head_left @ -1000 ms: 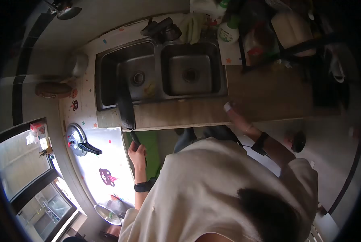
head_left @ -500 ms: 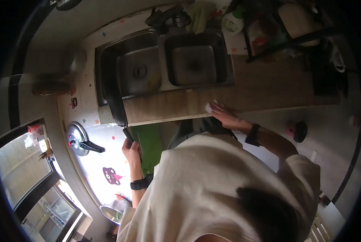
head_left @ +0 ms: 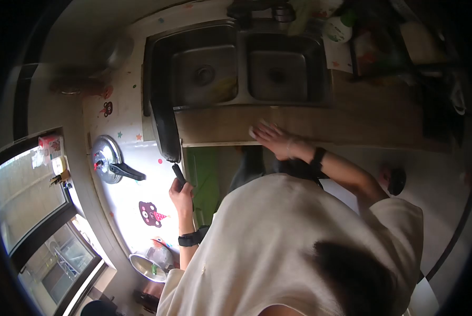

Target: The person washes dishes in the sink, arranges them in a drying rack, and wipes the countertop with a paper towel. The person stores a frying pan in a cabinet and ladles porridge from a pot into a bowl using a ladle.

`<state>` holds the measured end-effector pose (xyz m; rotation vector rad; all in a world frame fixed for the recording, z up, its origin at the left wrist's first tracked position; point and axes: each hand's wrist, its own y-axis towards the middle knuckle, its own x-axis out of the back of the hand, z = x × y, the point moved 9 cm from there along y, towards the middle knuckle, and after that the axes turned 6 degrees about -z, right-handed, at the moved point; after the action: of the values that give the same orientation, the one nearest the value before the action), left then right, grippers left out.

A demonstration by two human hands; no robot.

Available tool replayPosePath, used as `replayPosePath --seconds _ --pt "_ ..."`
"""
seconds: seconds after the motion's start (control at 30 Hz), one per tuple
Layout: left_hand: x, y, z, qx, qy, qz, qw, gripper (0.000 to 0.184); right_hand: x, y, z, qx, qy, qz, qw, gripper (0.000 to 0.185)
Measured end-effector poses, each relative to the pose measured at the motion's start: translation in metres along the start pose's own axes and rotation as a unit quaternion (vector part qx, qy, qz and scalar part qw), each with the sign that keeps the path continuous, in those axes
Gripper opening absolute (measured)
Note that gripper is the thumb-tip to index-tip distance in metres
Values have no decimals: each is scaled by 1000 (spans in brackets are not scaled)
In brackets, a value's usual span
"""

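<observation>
My left hand (head_left: pixel 182 196) is wrapped round the black handle of a dark pan (head_left: pixel 166 131). The pan is tipped up, so I see it nearly edge-on, at the left end of the wooden counter edge and beside the left sink basin. My right hand (head_left: pixel 273 140) lies palm down at the counter's front edge, over a small white cloth-like piece (head_left: pixel 253 131) that shows at its fingertips. Most of that piece is hidden under the fingers.
Behind the wooden counter (head_left: pixel 362 118) is a double steel sink (head_left: pixel 242 63). A pressure cooker lid (head_left: pixel 107 159) rests on the white counter at left. A bowl (head_left: pixel 144 267) stands near the window. A green-capped bottle (head_left: pixel 338 29) and a dark rack (head_left: pixel 399 71) are at the back right.
My right hand has slid left along the counter edge with the white piece. My left hand still grips the pan at about the same place. The whole view has shifted a little.
</observation>
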<state>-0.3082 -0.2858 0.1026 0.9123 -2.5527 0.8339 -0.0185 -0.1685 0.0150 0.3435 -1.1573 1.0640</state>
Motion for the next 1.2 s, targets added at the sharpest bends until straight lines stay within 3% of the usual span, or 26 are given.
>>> replayPosePath --seconds 0.17,0.2,0.23,0.3,0.4,0.5,0.6,0.7,0.73,0.83,0.87,0.93,1.0,1.07,1.17,1.2 --pt "18 9 8 5 -17 0 1000 9 14 78 -21 -68 23 -64 995 74" --pt "23 11 12 10 -21 -9 1000 8 34 67 -9 -58 32 -169 983 74" --pt "27 13 14 10 -25 -15 1000 8 18 64 -2 -97 -30 -67 993 76" --pt "37 14 18 13 -33 -31 999 8 13 55 39 -46 -42 53 997 77" --pt "50 16 26 15 -33 -40 999 8 -7 91 78 43 12 5 999 76" --pt "65 16 36 16 -43 -54 997 8 -22 158 53 12 56 -12 998 75" --pt "80 12 40 12 -39 -77 996 7 19 185 51 -42 82 -126 988 75" --pt "92 9 49 15 -41 -93 995 5 40 177 102 -2 -42 -50 998 74" --pt "94 7 50 18 -51 -97 994 5 13 190 115 103 -45 -100 989 67" --pt "106 5 55 23 -54 -100 993 5 21 226 112 93 12 -209 973 59" --pt "110 5 59 23 -54 -105 993 5 12 248 97 16 67 -242 968 56" --pt "118 3 64 18 -62 -110 992 4 17 266 136 61 -67 -69 993 55" --pt "126 3 71 21 -55 -123 991 3 18 269 164 134 -92 -82 983 51" --pt "133 1 76 31 -75 -136 987 5 13 246 185 237 -2 -269 933 46" --pt "148 0 78 18 -71 -148 986 6 42 268 140 87 162 -64 981 42" --pt "153 -2 81 16 -61 -159 985 6 36 287 104 -54 298 -47 952 41"
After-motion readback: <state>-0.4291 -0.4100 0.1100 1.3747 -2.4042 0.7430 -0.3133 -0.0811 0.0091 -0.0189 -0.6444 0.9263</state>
